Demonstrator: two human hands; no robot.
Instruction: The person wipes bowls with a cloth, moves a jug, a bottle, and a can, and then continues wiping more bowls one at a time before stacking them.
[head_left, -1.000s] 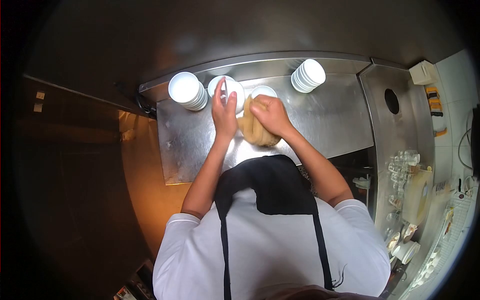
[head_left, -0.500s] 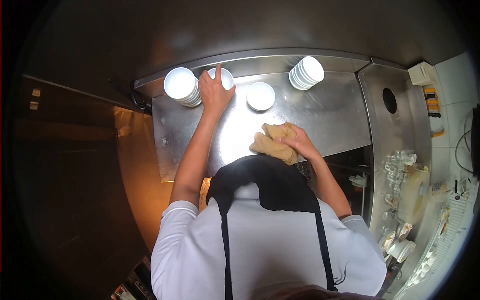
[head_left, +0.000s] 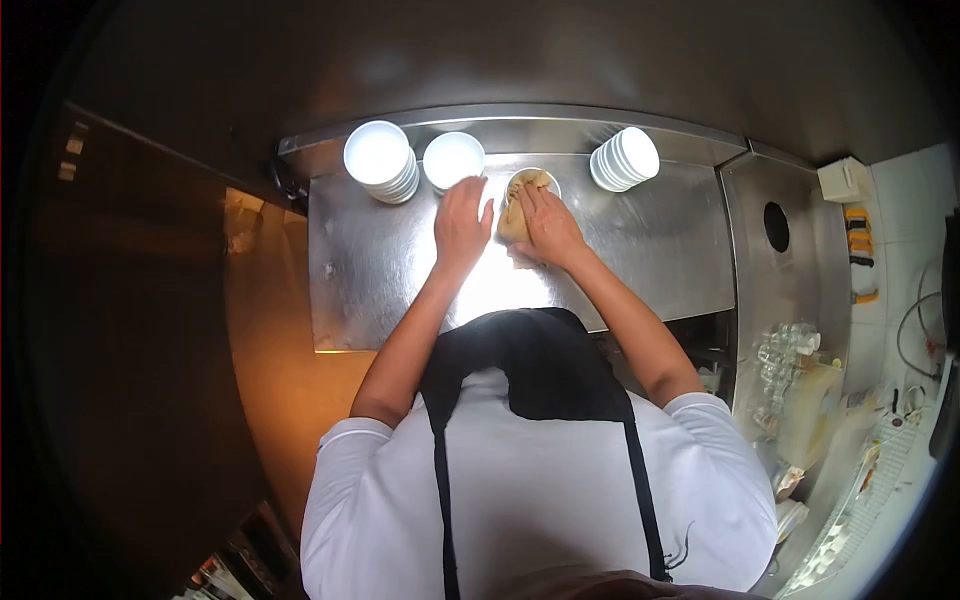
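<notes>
a crumpled tan cloth (head_left: 514, 222) is lying between the left hand (head_left: 463, 222) and the right hand (head_left: 550, 228), bunching over a small round white bowl (head_left: 556, 183) and hiding much of it. the right hand is laying its fingers on the cloth; whether it's gripping, i can't tell. the left hand is hanging loosely open by another round white bowl (head_left: 454, 158).
</notes>
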